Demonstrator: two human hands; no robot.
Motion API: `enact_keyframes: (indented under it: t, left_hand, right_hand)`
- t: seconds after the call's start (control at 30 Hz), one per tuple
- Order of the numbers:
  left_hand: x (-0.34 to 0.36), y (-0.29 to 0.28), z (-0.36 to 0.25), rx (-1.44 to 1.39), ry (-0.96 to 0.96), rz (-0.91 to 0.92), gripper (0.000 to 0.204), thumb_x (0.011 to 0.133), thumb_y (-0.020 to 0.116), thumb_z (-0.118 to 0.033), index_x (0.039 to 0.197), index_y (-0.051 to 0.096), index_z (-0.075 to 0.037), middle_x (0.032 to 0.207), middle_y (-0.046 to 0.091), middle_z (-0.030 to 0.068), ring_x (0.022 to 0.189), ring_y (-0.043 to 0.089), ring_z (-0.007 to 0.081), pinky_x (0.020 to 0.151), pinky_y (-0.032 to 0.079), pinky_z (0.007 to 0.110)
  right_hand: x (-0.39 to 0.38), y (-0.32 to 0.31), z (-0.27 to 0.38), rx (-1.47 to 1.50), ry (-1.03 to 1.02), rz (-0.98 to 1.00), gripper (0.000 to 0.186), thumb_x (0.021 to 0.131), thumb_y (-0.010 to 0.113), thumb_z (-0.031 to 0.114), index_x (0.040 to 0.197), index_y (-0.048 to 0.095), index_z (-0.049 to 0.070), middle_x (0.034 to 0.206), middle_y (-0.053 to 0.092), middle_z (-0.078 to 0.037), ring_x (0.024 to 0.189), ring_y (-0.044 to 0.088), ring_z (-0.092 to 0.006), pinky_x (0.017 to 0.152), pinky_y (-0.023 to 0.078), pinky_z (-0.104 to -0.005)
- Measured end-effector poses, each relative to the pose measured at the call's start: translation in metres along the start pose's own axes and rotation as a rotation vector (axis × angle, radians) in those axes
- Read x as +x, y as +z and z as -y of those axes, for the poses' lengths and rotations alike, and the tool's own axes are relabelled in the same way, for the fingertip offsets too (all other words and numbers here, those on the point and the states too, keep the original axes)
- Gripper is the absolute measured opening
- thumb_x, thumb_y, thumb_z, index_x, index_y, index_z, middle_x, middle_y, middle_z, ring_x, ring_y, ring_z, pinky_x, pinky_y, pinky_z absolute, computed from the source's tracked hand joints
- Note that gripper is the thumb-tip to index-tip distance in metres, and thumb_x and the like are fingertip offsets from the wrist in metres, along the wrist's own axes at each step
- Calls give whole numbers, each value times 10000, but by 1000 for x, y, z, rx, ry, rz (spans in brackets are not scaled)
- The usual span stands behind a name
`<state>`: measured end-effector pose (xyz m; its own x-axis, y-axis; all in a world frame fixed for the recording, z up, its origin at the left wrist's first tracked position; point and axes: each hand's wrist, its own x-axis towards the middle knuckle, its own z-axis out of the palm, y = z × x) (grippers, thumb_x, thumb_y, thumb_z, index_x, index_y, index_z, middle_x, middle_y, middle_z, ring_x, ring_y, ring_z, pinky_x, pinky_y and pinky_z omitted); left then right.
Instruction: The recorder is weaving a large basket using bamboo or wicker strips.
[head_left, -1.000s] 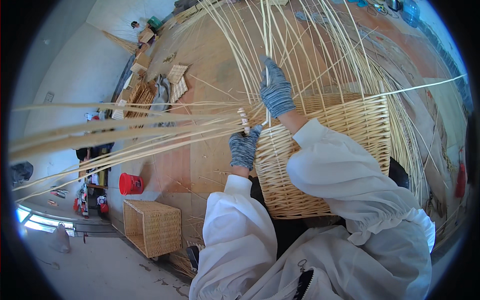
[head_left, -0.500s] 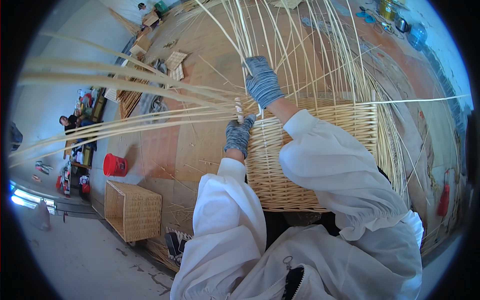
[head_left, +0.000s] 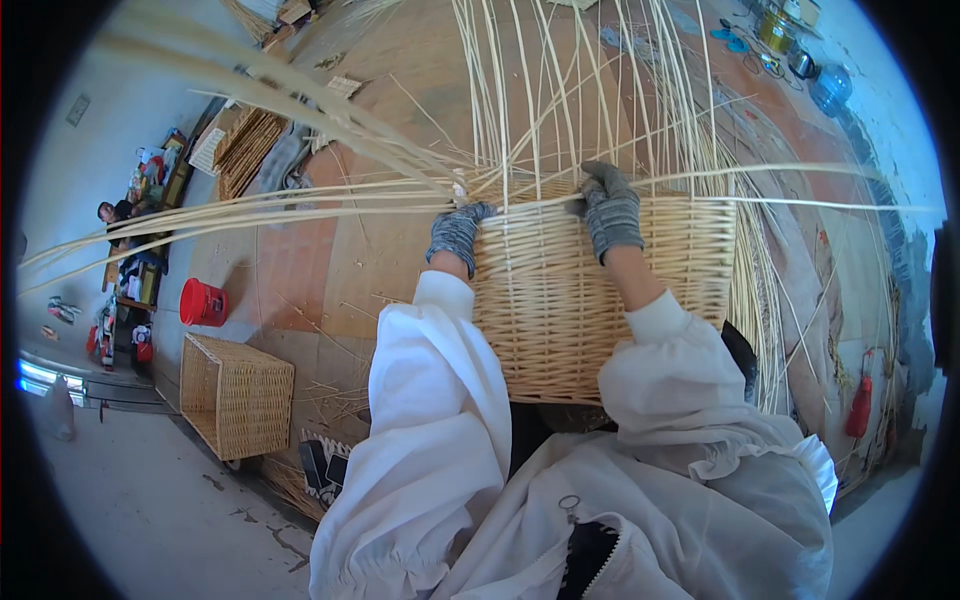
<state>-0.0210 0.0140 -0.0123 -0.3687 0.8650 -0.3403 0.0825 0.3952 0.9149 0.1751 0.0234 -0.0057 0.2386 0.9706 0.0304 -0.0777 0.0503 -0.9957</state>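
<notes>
In front of me stands a half-woven wicker basket (head_left: 545,310) of pale willow, with long upright rods (head_left: 535,100) rising from its far edge. My left hand (head_left: 458,238), in a grey knitted glove, is closed on the basket's far left corner, its fingertips at the rim. My right hand (head_left: 610,212), gloved alike, lies at the middle of the far rim. Its fingers curl round a pale willow rod (head_left: 760,170) that runs along the rim and sticks out to the right. A bundle of long rods (head_left: 250,215) reaches left from the corner beside my left hand.
A finished-looking wicker basket (head_left: 245,395) lies on its side at left, near a red bucket (head_left: 204,302). Loose willow rods (head_left: 765,300) heap along the right. A person (head_left: 115,215) sits far left. Water jug (head_left: 830,90) and kettle (head_left: 802,64) stand far right.
My right hand has come down from the upright rods and moved right along the rim, bringing a rod down across it. My left hand stays at the corner; the view has shifted slightly.
</notes>
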Motion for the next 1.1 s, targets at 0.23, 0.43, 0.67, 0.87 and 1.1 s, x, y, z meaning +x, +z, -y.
enact_keyframes:
  t: [0.23, 0.43, 0.67, 0.87, 1.1]
  left_hand:
    - [-99, -36, 33, 22, 707, -468, 534, 734, 726, -258, 1140, 533, 31, 1098, 562, 191, 1031, 524, 242, 906, 408, 350]
    - [-79, 4, 24, 1015, 1013, -343, 579, 759, 646, -433, 1168, 499, -51, 1162, 529, 134, 1041, 489, 299, 880, 388, 415]
    - [-46, 24, 24, 988, 857, -365, 460, 707, 622, -365, 1067, 527, -95, 1006, 551, 116, 873, 498, 311, 774, 387, 433]
    - [-51, 28, 21, 1085, 833, -294, 451, 680, 649, -338, 1049, 535, -105, 969, 555, 99, 888, 504, 300, 747, 381, 447]
    - [-68, 19, -27, 604, 1365, -263, 326, 808, 448, 69, 1098, 550, -39, 947, 607, 162, 899, 576, 290, 815, 457, 351]
  right_hand:
    - [-15, -58, 36, -171, 142, 220, 166, 883, 501, 83, 1018, 598, 66, 866, 628, -64, 676, 610, -164, 570, 518, -249]
    - [-2, 17, 41, -1113, -900, 375, 211, 808, 517, 102, 1005, 585, 65, 891, 636, -137, 805, 619, -277, 765, 482, -362]
    - [2, 86, 33, -1460, -423, 627, 387, 797, 522, 103, 1175, 483, 36, 985, 618, -133, 918, 587, -265, 803, 459, -371]
    - [-19, 53, 21, -1348, -518, 502, 417, 816, 492, 103, 1221, 442, 19, 944, 635, -133, 887, 599, -275, 819, 447, -384]
    - [-48, -62, 36, -363, -142, 300, 381, 815, 599, 168, 1149, 504, 13, 1013, 620, -137, 937, 587, -274, 823, 468, -394]
